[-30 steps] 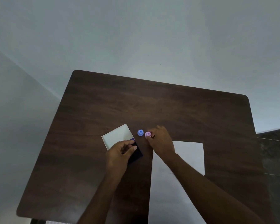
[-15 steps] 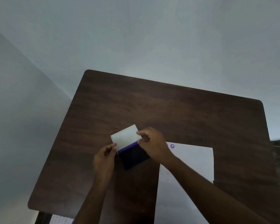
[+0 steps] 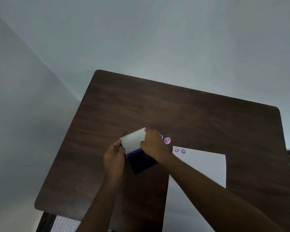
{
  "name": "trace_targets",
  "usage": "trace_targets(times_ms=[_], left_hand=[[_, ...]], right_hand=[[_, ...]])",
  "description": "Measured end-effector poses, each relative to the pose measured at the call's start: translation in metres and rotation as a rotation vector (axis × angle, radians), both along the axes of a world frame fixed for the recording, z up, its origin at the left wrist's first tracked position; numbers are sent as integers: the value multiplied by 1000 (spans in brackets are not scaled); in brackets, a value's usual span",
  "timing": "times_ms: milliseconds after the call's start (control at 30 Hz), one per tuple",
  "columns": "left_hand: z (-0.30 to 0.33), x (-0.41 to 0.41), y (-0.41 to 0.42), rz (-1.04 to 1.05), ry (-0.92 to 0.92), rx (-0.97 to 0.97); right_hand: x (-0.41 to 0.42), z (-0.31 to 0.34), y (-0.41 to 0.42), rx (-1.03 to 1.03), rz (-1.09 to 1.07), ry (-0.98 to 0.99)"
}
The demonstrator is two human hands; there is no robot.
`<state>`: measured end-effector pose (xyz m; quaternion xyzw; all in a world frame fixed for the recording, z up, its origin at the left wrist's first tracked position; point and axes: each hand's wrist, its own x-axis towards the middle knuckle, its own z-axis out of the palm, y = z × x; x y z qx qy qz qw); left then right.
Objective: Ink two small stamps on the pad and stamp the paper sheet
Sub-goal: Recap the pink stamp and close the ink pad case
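Note:
The ink pad (image 3: pixel 141 162) lies open near the table's middle, its dark ink face toward me and its white lid (image 3: pixel 133 141) tilted up at the far side. My left hand (image 3: pixel 115 155) pinches the lid's left corner. My right hand (image 3: pixel 153 144) grips the lid's right edge. A pink stamp (image 3: pixel 167 140) stands just right of my right hand. Only a sliver of the blue stamp (image 3: pixel 161 136) shows behind my knuckles. The white paper sheet (image 3: pixel 199 166) lies to the right, with two purple face prints (image 3: pixel 179 150) at its far left corner.
Everything sits on a dark wooden table (image 3: pixel 174 111) against a pale wall. The table's left edge runs close to the ink pad's side. A white textured patch of floor (image 3: pixel 64 223) shows below the near left corner.
My right hand left the pink stamp and moved left onto the ink pad's lid. My left hand shifted from the pad's face to the lid's left corner. The lid now tilts up.

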<state>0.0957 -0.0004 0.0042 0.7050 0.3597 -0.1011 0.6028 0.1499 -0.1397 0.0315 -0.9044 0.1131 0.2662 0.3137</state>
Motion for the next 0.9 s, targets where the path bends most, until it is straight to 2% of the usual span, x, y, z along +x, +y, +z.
trace_targets(times_ms=[133,367,633,900], left_hand=[[7,2,-2,56,8,-62],[31,-16,-2,82,-109,-14],[36,-48,-10,216,-162,-188],[32,-70,-13,171,-154,-207]], right_hand=[[-4,2,1,22,-44,-36],[-28,1,-13,65,-120,-158],[-52,4,-41,148,-253,-140],[-66,5,-50,199,-248,-88]])
